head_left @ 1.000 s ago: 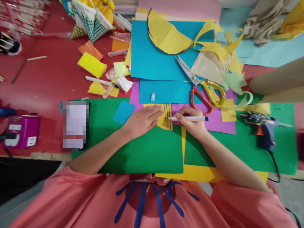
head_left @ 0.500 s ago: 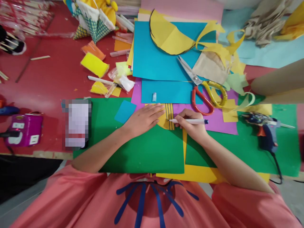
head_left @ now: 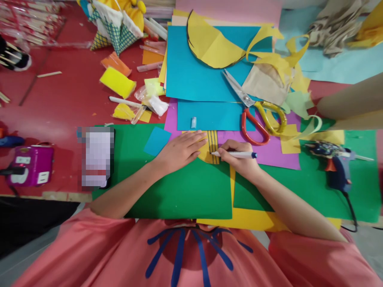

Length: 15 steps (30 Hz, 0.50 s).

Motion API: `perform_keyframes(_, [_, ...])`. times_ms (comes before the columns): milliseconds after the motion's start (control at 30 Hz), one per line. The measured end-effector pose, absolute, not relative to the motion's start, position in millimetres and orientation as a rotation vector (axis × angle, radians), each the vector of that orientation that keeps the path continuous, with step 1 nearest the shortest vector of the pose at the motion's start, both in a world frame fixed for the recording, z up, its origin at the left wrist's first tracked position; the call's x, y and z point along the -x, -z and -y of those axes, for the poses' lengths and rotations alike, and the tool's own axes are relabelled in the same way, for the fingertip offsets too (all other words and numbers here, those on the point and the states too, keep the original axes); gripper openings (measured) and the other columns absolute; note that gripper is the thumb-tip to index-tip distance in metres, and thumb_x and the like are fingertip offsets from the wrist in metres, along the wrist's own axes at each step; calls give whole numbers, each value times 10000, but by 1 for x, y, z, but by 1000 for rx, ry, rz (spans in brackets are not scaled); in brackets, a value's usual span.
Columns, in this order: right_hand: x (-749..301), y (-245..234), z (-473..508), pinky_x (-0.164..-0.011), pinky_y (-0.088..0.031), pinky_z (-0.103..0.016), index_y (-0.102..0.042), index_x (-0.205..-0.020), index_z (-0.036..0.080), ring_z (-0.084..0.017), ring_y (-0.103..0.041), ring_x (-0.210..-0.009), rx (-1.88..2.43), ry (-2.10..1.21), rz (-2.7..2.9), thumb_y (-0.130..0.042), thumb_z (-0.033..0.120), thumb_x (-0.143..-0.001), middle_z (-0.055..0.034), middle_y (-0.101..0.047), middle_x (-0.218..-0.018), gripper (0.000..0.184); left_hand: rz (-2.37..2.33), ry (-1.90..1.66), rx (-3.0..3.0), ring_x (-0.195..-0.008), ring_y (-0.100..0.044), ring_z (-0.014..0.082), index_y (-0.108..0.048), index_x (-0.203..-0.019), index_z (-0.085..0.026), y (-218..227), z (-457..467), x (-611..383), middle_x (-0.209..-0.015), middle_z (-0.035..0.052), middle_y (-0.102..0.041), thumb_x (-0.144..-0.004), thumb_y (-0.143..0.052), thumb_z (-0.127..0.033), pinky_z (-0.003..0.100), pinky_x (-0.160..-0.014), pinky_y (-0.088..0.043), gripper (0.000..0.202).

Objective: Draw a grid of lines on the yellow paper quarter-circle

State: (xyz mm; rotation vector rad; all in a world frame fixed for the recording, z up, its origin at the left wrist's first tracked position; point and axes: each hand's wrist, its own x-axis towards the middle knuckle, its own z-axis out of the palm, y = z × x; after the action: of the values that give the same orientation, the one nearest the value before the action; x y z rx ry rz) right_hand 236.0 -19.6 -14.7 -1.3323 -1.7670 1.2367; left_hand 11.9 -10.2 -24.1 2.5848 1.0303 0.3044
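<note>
Pressing flat with its fingers laid close together, the left hand covers the left part of the yellow piece near the middle of the frame, probably so the paper cannot slide. That hand grasps nothing. From the right, the right hand has thumb and fingers pinched on the marker, its tip at the dark lines; held low and nearly level, the barrel seems to leave those lines in sight. A green sheet lies beneath, serving as a work surface.

Nothing stands between tip and paper. Closest to getting in the way are the scissors, spread on the paper just above the right hand. A small cap, perhaps the marker's, sits on blue paper above the left hand. A yellow half-disc lies at upper centre, a glue gun at right, well apart from the hands, and a purple box at the left edge.
</note>
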Motion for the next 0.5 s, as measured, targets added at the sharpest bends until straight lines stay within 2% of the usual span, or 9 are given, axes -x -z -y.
perform_keyframes(500, [-235, 15, 21, -438, -300, -209, -522, -546, 158, -67, -378, -450, 1325, -1288, 1824, -560, 252, -766, 29, -475, -478, 242, -1030, -319, -2563, -1311, -420, 233, -514, -1259, -157, 23, 10, -13, -1383, 110, -484, -941, -397, -234, 453, -1092, -360, 348])
